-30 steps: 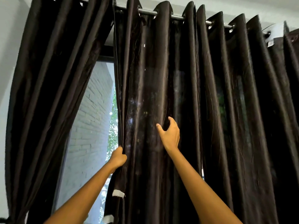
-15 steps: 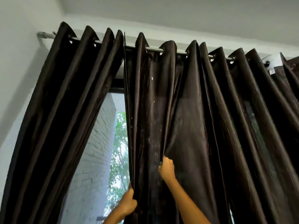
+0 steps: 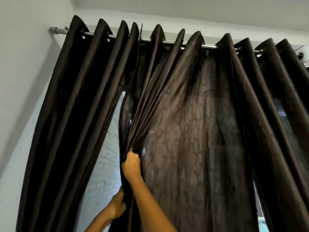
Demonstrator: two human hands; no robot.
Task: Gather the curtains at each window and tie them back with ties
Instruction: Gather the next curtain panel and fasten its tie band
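While the left hand (image 3: 117, 206) pinches the leading edge of the right curtain (image 3: 192, 131) low down, the right hand (image 3: 132, 164) grips a bunch of its folds just above. Beside it hangs the left curtain (image 3: 75, 114), both threaded on the rod (image 3: 209, 46), with a brick wall (image 3: 107, 158) showing between them.

The dark brown curtain (image 3: 192, 131) is thin cloth with a soft sheen and fine crinkles. It hangs from a smooth grey metal rod (image 3: 209, 47). The brick wall (image 3: 107, 164) outside looks rough, painted white.
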